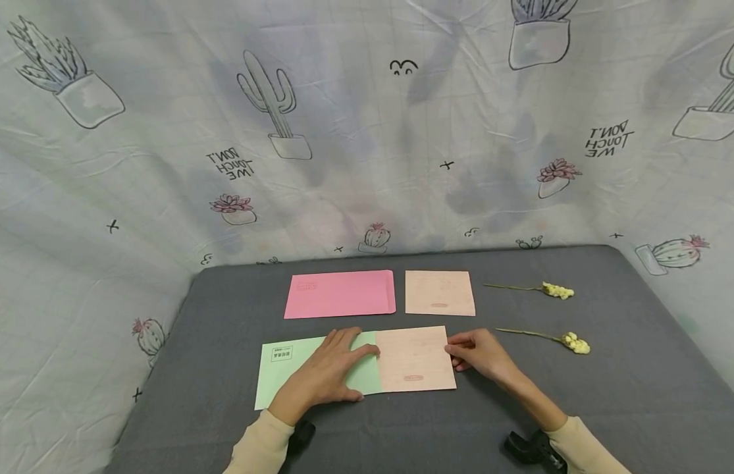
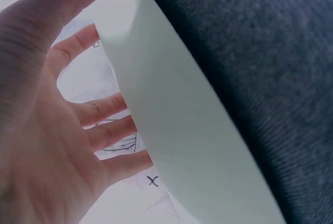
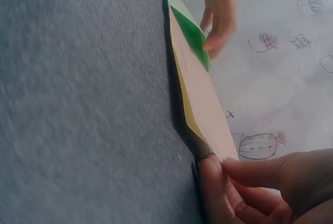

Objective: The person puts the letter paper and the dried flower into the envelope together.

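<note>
The step in hand looks like passing the card (image 1: pixel 414 362) through the mouth of the green envelope (image 1: pixel 280 372), at its 3 o'clock; the next move seems to call for keeping both aligned. The left hand (image 1: pixel 328 372), fingers spread wide, holds the envelope edge to edge, while the right hand (image 1: pixel 479 352) pinches the card's 3 o'clock edge. How much card lies inside is hidden.

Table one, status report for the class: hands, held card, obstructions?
Left hand holds green envelope; right hand pinches peach card by right edge. Card's left end at envelope's mouth. Possible snag: left fingertip at that mouth.
</note>
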`<control>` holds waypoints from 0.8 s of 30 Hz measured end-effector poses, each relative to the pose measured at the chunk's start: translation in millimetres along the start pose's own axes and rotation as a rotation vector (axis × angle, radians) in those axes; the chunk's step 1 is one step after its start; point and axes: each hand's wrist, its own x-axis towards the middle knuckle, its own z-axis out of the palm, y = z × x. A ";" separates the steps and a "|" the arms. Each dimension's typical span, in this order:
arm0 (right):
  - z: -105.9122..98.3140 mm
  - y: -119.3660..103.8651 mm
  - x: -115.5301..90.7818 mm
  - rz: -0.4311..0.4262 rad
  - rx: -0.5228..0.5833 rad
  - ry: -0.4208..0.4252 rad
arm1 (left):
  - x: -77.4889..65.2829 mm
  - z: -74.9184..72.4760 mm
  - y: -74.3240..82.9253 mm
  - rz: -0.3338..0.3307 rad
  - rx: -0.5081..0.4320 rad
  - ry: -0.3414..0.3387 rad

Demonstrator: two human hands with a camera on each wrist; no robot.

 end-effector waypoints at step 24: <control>23.3 -6.8 -6.1 -0.147 -0.247 0.155 | -0.3 2.6 2.9 0.010 0.014 0.019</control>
